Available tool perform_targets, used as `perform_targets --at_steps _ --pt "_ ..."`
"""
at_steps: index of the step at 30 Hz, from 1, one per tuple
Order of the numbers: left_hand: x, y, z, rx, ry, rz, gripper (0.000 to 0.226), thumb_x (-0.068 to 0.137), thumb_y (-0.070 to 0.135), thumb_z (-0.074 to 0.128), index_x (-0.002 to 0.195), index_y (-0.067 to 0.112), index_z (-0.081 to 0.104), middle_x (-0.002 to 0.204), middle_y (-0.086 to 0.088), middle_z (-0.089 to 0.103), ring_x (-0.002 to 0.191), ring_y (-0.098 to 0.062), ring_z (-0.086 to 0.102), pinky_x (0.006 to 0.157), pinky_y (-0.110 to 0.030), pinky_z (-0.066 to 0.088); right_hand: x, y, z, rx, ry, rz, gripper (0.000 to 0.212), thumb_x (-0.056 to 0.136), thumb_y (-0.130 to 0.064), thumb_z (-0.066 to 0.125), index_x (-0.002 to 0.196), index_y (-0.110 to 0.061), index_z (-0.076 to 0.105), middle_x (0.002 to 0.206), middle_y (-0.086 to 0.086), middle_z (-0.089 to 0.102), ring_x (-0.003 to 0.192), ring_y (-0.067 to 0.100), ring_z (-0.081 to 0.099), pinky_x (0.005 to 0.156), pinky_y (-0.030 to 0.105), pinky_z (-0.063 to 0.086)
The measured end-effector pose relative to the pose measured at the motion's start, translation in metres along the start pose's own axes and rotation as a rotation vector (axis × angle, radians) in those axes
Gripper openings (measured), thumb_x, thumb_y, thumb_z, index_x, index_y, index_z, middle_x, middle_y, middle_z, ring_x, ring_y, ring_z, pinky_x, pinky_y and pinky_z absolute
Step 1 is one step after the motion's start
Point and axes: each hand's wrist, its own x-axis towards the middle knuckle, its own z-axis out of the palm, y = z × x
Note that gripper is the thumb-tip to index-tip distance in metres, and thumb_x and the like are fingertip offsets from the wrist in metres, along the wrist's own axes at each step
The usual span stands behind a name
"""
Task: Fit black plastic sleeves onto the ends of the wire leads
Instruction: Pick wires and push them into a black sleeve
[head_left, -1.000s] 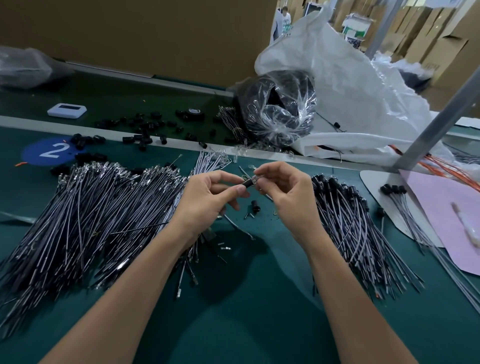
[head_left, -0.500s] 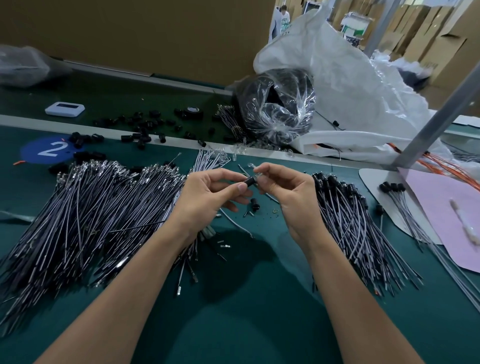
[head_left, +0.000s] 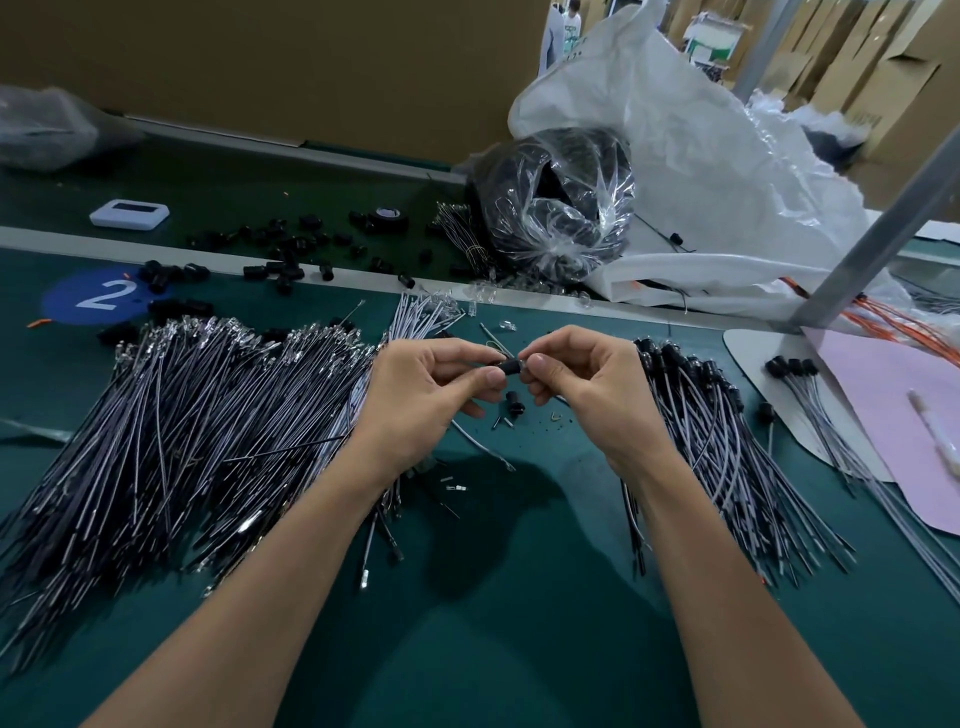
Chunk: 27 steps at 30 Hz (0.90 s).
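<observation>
Both hands, left hand (head_left: 415, 400) and right hand (head_left: 592, 395), pinching one black sleeve (head_left: 510, 367), bare leads (head_left: 182, 415) heaped left, sleeved leads (head_left: 711, 415) right, loose sleeves (head_left: 280, 260) beyond, green tabletop (head_left: 519, 597)

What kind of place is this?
Probably a factory assembly line: heaps of wire leads on a long green work table, a numbered station mark, and stacked cardboard boxes behind.

The short black plastic sleeve (head_left: 510, 367) lies sideways above the mat, pinched between my left hand (head_left: 415, 400) and right hand (head_left: 597, 395). Unsleeved thin grey wire leads (head_left: 182, 415) heap at left; sleeved ones (head_left: 717, 431) (black caps at the far ends) fan out at right.
</observation>
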Motion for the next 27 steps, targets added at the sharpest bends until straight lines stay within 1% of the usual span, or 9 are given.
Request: perform_targets --at_steps 3,6,10,13,16,19,24,27 --pt "-0.0006 -0.0014 0.0034 0.005 0.030 0.010 0.014 0.083 0.001 0.072 0.094 0.009 0.072 0.076 -0.004 0.075 0.069 -0.015 0.074 0.058 -0.022 0.058 0.0003 0.0009 -0.0015 -0.020 0.001 -0.004 0.020 0.089 0.007 0.062 0.080 -0.010 0.069 0.063 0.001 0.067 0.055 0.011 0.059 0.056 0.019 0.049" --pt "-0.0005 -0.0027 0.0031 0.003 0.023 0.000 0.014 0.084 -0.001 0.071 0.093 0.009 0.072 0.075 -0.005 0.075 0.069 -0.016 0.074 0.060 -0.023 0.058 -0.0002 0.0018 -0.0014 -0.031 -0.005 0.002 0.020 0.089 0.007 0.062 0.080 -0.010 0.069 0.062 -0.001 0.067 0.056 0.011 0.060 0.056 0.020 0.050" --pt "-0.0010 -0.0032 0.0022 0.016 -0.011 0.014 0.017 0.084 -0.004 0.070 0.096 0.007 0.073 0.078 -0.008 0.075 0.071 -0.018 0.074 0.062 -0.023 0.059 -0.0013 0.0026 -0.0008 0.051 -0.004 0.043 0.018 0.089 0.008 0.060 0.081 -0.006 0.068 0.061 0.000 0.067 0.054 0.010 0.060 0.055 0.020 0.050" --pt "-0.0018 -0.0037 0.0032 0.025 0.001 0.025 0.018 0.083 -0.004 0.070 0.095 0.009 0.073 0.078 -0.006 0.075 0.072 -0.018 0.074 0.063 -0.022 0.059 -0.0023 0.0028 -0.0011 0.085 -0.013 0.069 0.015 0.088 0.008 0.061 0.082 -0.003 0.068 0.062 0.003 0.067 0.054 0.010 0.060 0.054 0.020 0.050" --pt "-0.0014 -0.0036 0.0042 -0.030 0.015 -0.007 0.016 0.084 -0.003 0.070 0.094 0.009 0.073 0.079 -0.005 0.076 0.073 -0.018 0.075 0.064 -0.022 0.058 -0.0017 0.0008 -0.0023 0.085 -0.021 0.032 0.015 0.088 0.009 0.060 0.083 -0.002 0.068 0.065 0.005 0.066 0.056 0.010 0.060 0.056 0.019 0.050" --pt "-0.0005 -0.0039 0.0044 -0.097 0.016 -0.048 0.014 0.085 -0.003 0.069 0.093 0.008 0.073 0.078 -0.006 0.076 0.072 -0.018 0.074 0.063 -0.022 0.058 -0.0011 0.0001 -0.0025 0.090 -0.022 0.002 0.016 0.087 0.009 0.061 0.082 -0.004 0.069 0.065 0.003 0.067 0.058 0.010 0.061 0.057 0.019 0.050" --pt "-0.0012 -0.0043 0.0071 -0.031 -0.001 -0.024 0.016 0.084 -0.005 0.069 0.093 0.007 0.073 0.079 -0.007 0.075 0.071 -0.020 0.074 0.063 -0.023 0.058 -0.0009 0.0059 -0.0015 0.091 0.011 0.037 0.014 0.088 0.006 0.063 0.082 -0.004 0.069 0.063 0.001 0.068 0.056 0.011 0.060 0.055 0.020 0.050" --pt "-0.0009 -0.0034 0.0053 -0.083 0.004 -0.042 0.015 0.084 -0.006 0.069 0.095 0.002 0.072 0.079 -0.009 0.075 0.070 -0.021 0.074 0.063 -0.023 0.058 -0.0006 0.0069 -0.0011 0.111 -0.017 0.017 0.015 0.087 0.007 0.063 0.083 -0.005 0.069 0.065 0.001 0.069 0.059 0.010 0.061 0.058 0.019 0.051"
